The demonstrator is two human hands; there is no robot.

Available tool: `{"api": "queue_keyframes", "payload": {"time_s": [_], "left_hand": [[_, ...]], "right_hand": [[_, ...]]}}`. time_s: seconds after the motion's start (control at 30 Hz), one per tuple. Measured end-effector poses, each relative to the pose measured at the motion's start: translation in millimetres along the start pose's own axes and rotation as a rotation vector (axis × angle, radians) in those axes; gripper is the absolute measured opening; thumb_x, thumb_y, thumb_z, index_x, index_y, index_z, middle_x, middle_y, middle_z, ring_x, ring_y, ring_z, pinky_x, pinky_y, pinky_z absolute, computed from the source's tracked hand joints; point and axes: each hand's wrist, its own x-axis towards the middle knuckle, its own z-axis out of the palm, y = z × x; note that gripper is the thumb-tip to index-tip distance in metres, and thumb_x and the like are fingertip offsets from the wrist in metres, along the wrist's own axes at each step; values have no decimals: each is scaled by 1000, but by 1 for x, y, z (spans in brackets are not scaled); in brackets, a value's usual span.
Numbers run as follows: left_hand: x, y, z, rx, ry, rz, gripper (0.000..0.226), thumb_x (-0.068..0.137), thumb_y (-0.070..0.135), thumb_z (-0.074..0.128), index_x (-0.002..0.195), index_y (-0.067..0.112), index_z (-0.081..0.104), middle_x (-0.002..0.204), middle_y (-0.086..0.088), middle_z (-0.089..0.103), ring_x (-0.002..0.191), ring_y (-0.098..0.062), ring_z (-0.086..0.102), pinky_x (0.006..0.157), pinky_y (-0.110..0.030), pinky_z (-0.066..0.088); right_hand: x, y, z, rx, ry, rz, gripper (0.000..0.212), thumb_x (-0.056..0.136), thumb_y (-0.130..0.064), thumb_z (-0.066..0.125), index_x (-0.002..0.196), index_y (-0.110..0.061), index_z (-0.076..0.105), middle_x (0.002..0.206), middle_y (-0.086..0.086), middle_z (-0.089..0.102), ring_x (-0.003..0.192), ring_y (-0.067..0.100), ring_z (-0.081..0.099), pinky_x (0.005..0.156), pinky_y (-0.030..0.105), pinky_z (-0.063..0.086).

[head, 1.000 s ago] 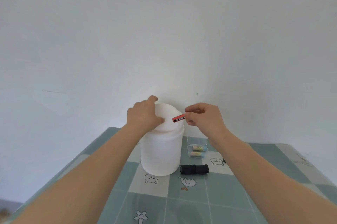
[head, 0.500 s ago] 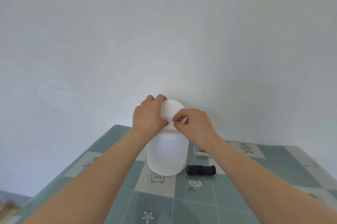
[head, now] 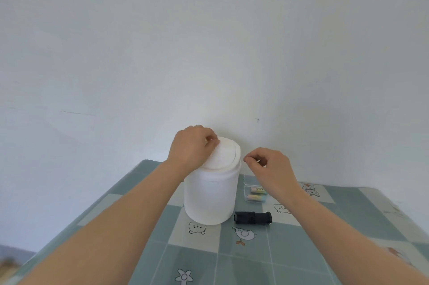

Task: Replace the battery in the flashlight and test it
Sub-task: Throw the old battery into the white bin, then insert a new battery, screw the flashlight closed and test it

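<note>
A black flashlight (head: 253, 217) lies on its side on the table, just right of a white plastic bin (head: 210, 196). My left hand (head: 192, 147) sits on top of the bin, fingers curled over the edge of its tilted swing lid (head: 225, 154). Level with the bin's rim and a little to its right, my right hand (head: 271, 166) hovers with thumb and forefinger pinched together and nothing visible between them. Behind my right wrist, a small clear box (head: 255, 194) holds a few pale yellow-green batteries. The red battery is not in sight.
The table (head: 325, 250) has a teal and white checked cloth with cartoon prints. It stands against a plain white wall. Its left edge runs diagonally beside my left forearm.
One second ago my right hand held a red battery at the bin's lid. It then reached onto the lid, and now it has drawn back to the right without the battery.
</note>
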Motion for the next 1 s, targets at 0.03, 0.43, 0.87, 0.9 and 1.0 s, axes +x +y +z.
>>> {"api": "queue_keyframes", "payload": {"time_s": [0.03,0.43,0.87,0.9,1.0], "left_hand": [[-1,2,0,-19,-50,-31,27,89,41,52,102,25,69,107,3,65,104,-18,57,88,-32,43],[-26,11,9,370,-253,79,102,59,57,75,143,36,21,150,1,26,142,-22,19,116,-53,9],[20,-8,24,387,-309,-1,98,70,36,77,147,30,16,154,0,25,142,-24,21,102,-40,38],[23,-9,26,388,-312,-7,98,71,35,77,147,30,16,155,0,23,143,-24,19,102,-41,38],[28,-13,30,370,-343,-25,100,72,33,77,148,30,12,158,0,15,147,-24,11,104,-43,38]], "right_hand": [[-1,2,-1,1,4,9,16,87,-19,58,81,-16,72,77,-4,70,65,3,55,61,15,40],[-22,53,-9,-58,-20,126,16,86,-19,58,75,-19,70,67,-11,64,64,6,55,60,21,39],[-31,101,-18,-163,-48,235,17,85,-21,58,74,-26,68,69,-12,65,67,4,56,61,22,41],[-32,102,-18,-162,-55,239,17,86,-21,58,74,-26,68,70,-11,65,67,5,56,62,23,41],[-34,105,-17,-156,-78,247,16,86,-21,57,76,-27,68,75,-10,67,69,7,56,67,25,46]]}}
